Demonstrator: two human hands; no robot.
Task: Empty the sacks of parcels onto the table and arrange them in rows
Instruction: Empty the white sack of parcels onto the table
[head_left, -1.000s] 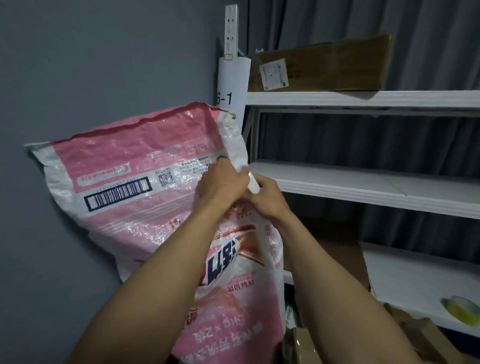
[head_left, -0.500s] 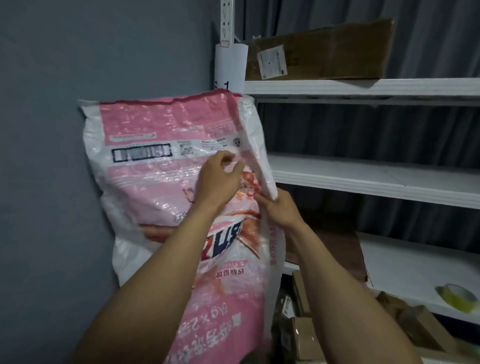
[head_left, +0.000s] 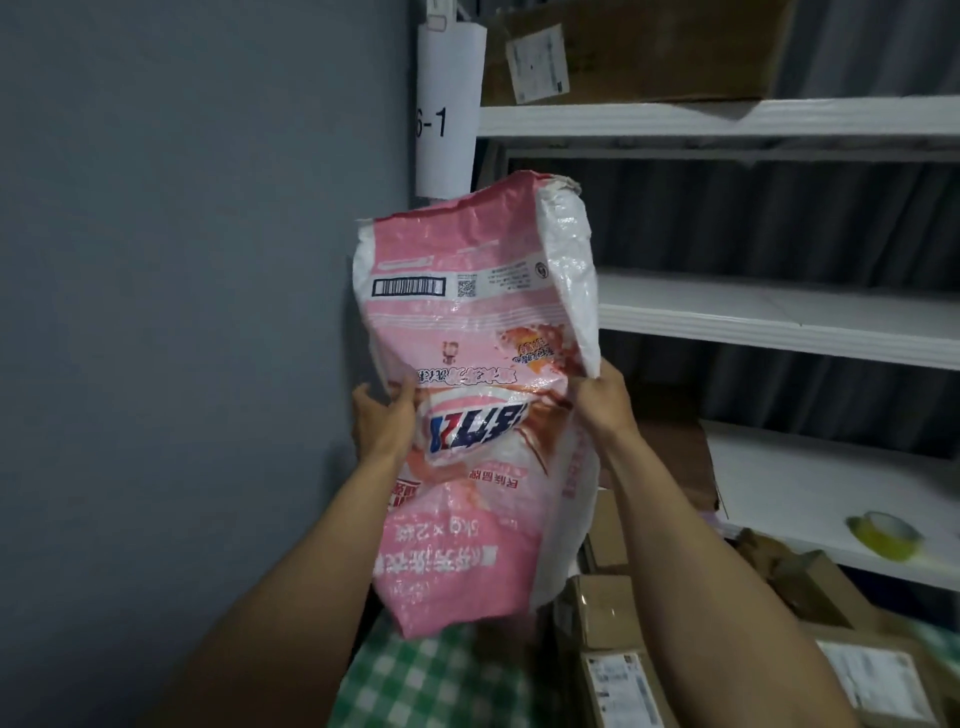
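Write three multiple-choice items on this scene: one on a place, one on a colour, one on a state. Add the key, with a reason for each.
1. Where does the yellow tape roll lie?
A. on the checked cloth
B. on the lowest white shelf
C. on the top shelf

2. What colours is the sack?
A. blue and grey
B. green and white
C. pink and white

3. How is the sack held?
A. by both hands, print upside down
B. by one hand only
C. not held; it lies flat on a box

Key:
1 B: the roll sits on the low white board at the right.
2 C: its face is pink and its side is white.
3 A: the left hand and right hand grip its sides, and the lettering reads inverted.
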